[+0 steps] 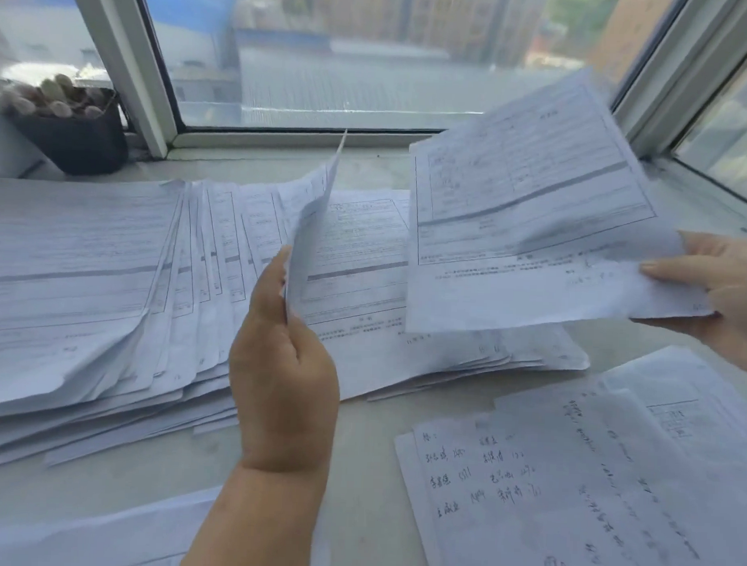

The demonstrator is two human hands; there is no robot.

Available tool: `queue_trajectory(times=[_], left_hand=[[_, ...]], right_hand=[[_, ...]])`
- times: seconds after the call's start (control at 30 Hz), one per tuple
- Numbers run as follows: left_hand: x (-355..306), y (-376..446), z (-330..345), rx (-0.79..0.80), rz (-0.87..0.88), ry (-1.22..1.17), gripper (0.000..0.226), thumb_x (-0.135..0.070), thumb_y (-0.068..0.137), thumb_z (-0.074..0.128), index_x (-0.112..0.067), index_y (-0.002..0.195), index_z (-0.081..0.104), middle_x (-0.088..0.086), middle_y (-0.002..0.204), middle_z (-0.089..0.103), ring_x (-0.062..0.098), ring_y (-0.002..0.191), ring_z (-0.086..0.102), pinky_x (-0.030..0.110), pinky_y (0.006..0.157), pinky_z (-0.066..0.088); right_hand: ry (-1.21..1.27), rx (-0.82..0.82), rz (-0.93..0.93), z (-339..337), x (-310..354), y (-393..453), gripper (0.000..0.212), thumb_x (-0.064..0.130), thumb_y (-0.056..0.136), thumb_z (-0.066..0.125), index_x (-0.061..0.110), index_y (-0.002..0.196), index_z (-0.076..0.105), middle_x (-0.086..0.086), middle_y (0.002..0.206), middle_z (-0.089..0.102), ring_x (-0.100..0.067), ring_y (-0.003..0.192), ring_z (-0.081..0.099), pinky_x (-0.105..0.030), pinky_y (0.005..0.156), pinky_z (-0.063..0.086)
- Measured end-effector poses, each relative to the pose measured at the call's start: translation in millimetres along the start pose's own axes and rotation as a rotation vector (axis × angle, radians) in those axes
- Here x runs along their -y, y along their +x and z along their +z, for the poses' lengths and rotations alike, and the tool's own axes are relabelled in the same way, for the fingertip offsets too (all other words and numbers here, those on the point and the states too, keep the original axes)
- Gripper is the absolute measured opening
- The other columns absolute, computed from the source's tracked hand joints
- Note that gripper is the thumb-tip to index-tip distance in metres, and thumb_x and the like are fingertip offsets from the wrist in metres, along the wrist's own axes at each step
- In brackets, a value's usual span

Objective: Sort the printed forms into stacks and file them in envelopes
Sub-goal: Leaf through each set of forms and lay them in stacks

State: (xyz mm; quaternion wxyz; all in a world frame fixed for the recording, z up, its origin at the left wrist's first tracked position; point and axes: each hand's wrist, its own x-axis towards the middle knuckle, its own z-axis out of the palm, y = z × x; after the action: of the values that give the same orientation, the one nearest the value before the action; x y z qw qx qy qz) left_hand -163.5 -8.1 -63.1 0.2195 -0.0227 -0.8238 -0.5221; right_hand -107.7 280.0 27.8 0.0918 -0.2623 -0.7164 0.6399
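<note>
So one form [530, 229] is held up in the air at the right, pinched at its right edge by the right hand [718, 295], thumb on top and fingers underneath. Another sheet [312, 221] is stood up on edge in the middle, gripped at its near corner by the left hand [284, 377], fingers curled round it. The rest of the forms are lying flat: a fanned pile [109, 273] at the left and a flatter stack [363, 282] behind the left hand, both on the sill [356, 472]. Handwritten sheets [547, 479] are spread near right. No envelopes can be seen

Handling-wise, the paper is judged to be light and floppy – the raised form is already sagging and buckling at the grip. Single sheets are probably best taken by an edge or corner, and the fanned pile could easily be slid apart if nudged. Creasing would be the main risk, not breakage
</note>
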Motion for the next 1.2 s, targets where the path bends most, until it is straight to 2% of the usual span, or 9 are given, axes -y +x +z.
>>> queue_trajectory(times=[0.1, 0.2, 0.33, 0.57, 0.63, 0.73, 0.87, 1.07, 1.2], left_hand=[[-4.4, -1.8, -1.9, -0.025, 0.031, -0.026, 0.045, 0.011, 0.091, 0.04, -0.005, 0.131, 0.052, 0.012, 0.108, 0.067, 0.021, 0.096, 0.06, 0.043, 0.099, 0.045], [-2.2, -4.1, -2.4, 0.004, 0.062, -0.026, 0.051, 0.014, 0.087, 0.038, -0.006, 0.131, 0.053, 0.01, 0.088, 0.065, 0.006, 0.072, 0.046, 0.067, 0.09, 0.042], [3.9, -3.2, 1.6, 0.193, 0.092, -0.024, 0.063, 0.017, 0.081, 0.038, -0.018, 0.13, 0.057, -0.005, 0.115, 0.064, 0.003, 0.107, 0.058, 0.042, 0.119, 0.02], [19.2, -2.1, 9.9, 0.634, 0.25, 0.214, 0.033, -0.03, 0.081, 0.066, -0.039, 0.114, 0.066, -0.022, 0.12, 0.041, 0.001, 0.127, 0.034, 0.008, 0.106, -0.007], [22.2, -1.8, 12.0, 0.675, 0.243, 0.277, 0.029, -0.048, 0.079, 0.065, -0.042, 0.108, 0.067, -0.019, 0.126, 0.043, 0.002, 0.128, 0.032, 0.017, 0.108, 0.0], [27.4, -0.3, 18.6, 0.638, 0.143, 0.255, 0.015, -0.035, 0.088, 0.058, -0.04, 0.096, 0.071, -0.015, 0.127, 0.051, 0.006, 0.124, 0.04, 0.032, 0.114, 0.01], [7.8, -0.6, 23.1, 0.634, 0.099, 0.341, 0.02, -0.021, 0.09, 0.053, -0.032, 0.093, 0.07, -0.013, 0.123, 0.055, 0.011, 0.121, 0.045, 0.043, 0.112, 0.018], [-50.5, 10.0, -20.7, 0.86, 0.245, 0.575, 0.046, -0.029, 0.098, 0.043, -0.021, 0.143, 0.04, 0.006, 0.159, 0.016, 0.023, 0.145, 0.017, 0.038, 0.118, 0.009], [-63.8, -39.0, -100.2, 0.774, 0.312, 0.378, 0.043, -0.024, 0.094, 0.053, -0.016, 0.137, 0.049, 0.004, 0.148, 0.039, 0.021, 0.134, 0.038, 0.029, 0.11, 0.025]], right_hand=[[-0.031, 0.117, 0.087, 19.7, 2.8, 1.8, 0.028, -0.003, 0.092, 0.046, 0.012, 0.094, 0.069, -0.003, 0.086, 0.077, -0.016, 0.073, 0.074, -0.025, 0.052, 0.057], [-0.09, 0.222, 0.177, 70.7, -7.1, 11.4, 0.026, -0.006, 0.091, 0.049, 0.009, 0.101, 0.068, -0.012, 0.105, 0.073, -0.024, 0.086, 0.071, -0.029, 0.055, 0.058], [-0.178, 0.305, 0.3, 125.8, -32.1, 22.1, 0.026, -0.006, 0.093, 0.048, 0.001, 0.113, 0.063, -0.019, 0.114, 0.068, -0.027, 0.09, 0.067, -0.036, 0.071, 0.059], [-0.434, 0.314, 0.213, 126.7, -45.6, 29.6, 0.022, 0.009, 0.091, 0.057, 0.011, 0.113, 0.062, -0.009, 0.104, 0.071, -0.019, 0.079, 0.065, -0.03, 0.069, 0.052], [-0.626, 0.131, 0.028, 110.1, -38.2, 17.3, 0.02, 0.015, 0.09, 0.056, 0.021, 0.11, 0.058, -0.004, 0.094, 0.069, -0.02, 0.075, 0.066, -0.036, 0.073, 0.057], [-0.508, -0.024, -0.121, 84.7, -33.7, -23.0, 0.008, 0.018, 0.09, 0.056, 0.02, 0.092, 0.064, 0.001, 0.079, 0.069, -0.016, 0.062, 0.065, -0.036, 0.065, 0.059], [-0.217, 0.232, 0.087, 72.3, -47.0, -118.8, 0.011, 0.016, 0.09, 0.06, 0.013, 0.081, 0.066, 0.003, 0.062, 0.066, -0.009, 0.053, 0.059, -0.02, 0.051, 0.049], [-0.311, 0.514, 0.27, 90.1, -88.6, -243.8, 0.011, 0.013, 0.09, 0.058, 0.015, 0.08, 0.063, 0.002, 0.065, 0.067, -0.01, 0.058, 0.062, -0.022, 0.056, 0.05], [-0.365, 0.477, 0.258, 93.9, -111.4, -299.1, 0.014, 0.011, 0.09, 0.057, 0.017, 0.078, 0.06, 0.003, 0.062, 0.064, -0.009, 0.053, 0.058, -0.022, 0.053, 0.047]])
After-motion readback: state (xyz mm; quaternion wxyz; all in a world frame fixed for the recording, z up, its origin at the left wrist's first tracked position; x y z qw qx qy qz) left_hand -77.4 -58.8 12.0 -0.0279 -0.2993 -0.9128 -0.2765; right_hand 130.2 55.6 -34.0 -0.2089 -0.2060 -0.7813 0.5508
